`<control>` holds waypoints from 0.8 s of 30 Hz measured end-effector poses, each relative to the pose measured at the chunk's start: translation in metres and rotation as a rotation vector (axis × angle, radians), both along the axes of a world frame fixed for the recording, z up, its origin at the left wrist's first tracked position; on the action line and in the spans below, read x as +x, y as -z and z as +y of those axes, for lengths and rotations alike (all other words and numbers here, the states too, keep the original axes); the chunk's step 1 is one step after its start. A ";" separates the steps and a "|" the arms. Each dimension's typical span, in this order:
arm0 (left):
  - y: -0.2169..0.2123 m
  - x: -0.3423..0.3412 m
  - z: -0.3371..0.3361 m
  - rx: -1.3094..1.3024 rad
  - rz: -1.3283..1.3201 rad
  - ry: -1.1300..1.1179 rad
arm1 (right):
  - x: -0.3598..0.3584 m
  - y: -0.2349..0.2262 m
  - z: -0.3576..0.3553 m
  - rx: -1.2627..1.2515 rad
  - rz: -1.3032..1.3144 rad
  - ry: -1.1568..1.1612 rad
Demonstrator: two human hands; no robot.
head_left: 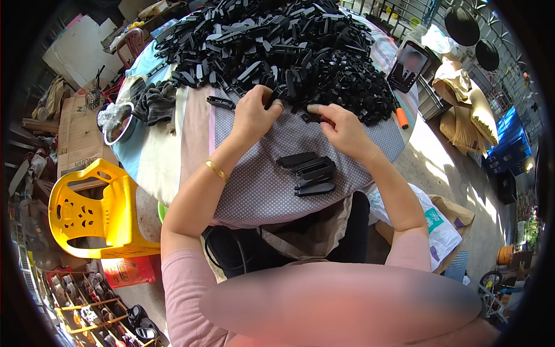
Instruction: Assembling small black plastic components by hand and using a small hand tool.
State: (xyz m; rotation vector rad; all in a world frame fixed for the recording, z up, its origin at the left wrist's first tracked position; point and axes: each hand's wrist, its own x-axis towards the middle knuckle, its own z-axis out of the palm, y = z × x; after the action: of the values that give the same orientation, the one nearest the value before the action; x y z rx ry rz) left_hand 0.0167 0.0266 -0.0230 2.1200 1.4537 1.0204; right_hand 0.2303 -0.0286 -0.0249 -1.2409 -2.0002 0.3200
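Observation:
A big heap of black plastic parts (pixel 254 40) covers the far side of the round table. Long slim pieces make up most of it, and a mound of smaller black pieces (pixel 355 87) lies on its right. At the heap's near edge, my left hand (pixel 254 115) is closed, thumb and fingers around a long black part partly hidden by them. To its right, my right hand (pixel 345 132) pinches a small black plastic piece (pixel 311 118). Closer to me, several long black parts (pixel 312 173) lie side by side on the dotted cloth (pixel 260 185).
Dark gloves (pixel 155 103) and a white bowl (pixel 128 134) sit at the table's left. On the right are an orange-handled tool (pixel 401 118) and a propped phone (pixel 407 66). A yellow chair (pixel 101 214) stands left; sacks (pixel 465 110) stand right.

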 end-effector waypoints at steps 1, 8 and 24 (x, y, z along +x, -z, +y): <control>-0.001 -0.001 0.000 0.000 0.000 0.000 | 0.000 0.000 0.001 0.017 0.009 -0.037; -0.017 -0.002 -0.024 -0.855 -0.998 0.515 | -0.014 -0.017 -0.004 -0.263 0.637 -0.101; -0.018 0.015 -0.047 -0.596 -0.793 0.531 | -0.042 -0.026 -0.007 0.564 -0.043 0.127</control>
State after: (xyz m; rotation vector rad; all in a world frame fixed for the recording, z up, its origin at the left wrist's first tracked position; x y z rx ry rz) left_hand 0.0313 -0.0200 -0.0055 1.3094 0.6329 0.8992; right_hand 0.1884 -0.0359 0.0008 -1.0033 -1.8529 -0.3187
